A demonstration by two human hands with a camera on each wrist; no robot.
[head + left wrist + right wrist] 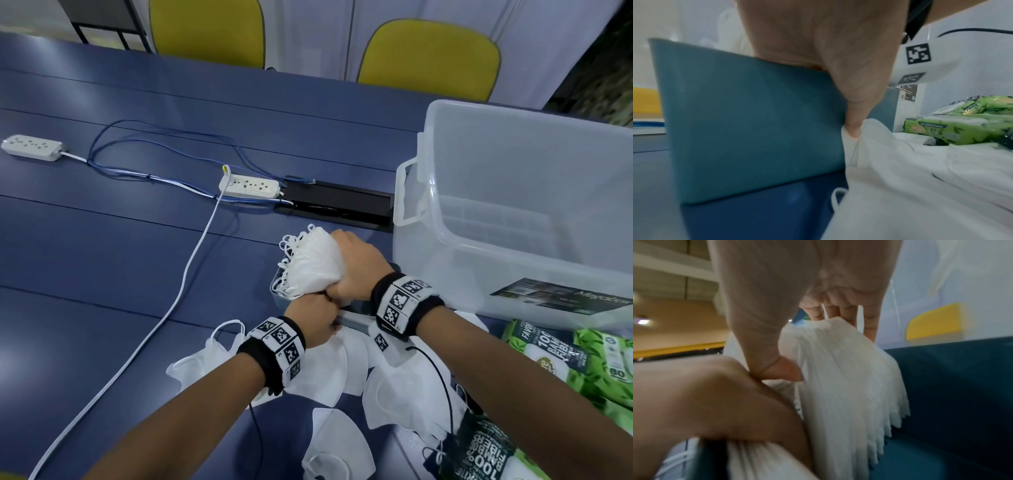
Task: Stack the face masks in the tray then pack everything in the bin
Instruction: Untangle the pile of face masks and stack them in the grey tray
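Right now the right hand (356, 270) clamps a thick stack (317, 263) of white masks, thumb and fingers curled round it, edge-down inside the teal tray (756, 129). Just below that grip, the left hand (313, 317) pinches 1 loose mask (869, 139) beside the tray's near wall. Right of both stands the clear bin (513, 205).

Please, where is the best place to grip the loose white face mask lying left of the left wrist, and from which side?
Pinch the loose face mask at its folded body near the ear loop, coming from above and the left. It lies flat on the table, apart from the pile, and that side seems free; the left hand blocks the right.
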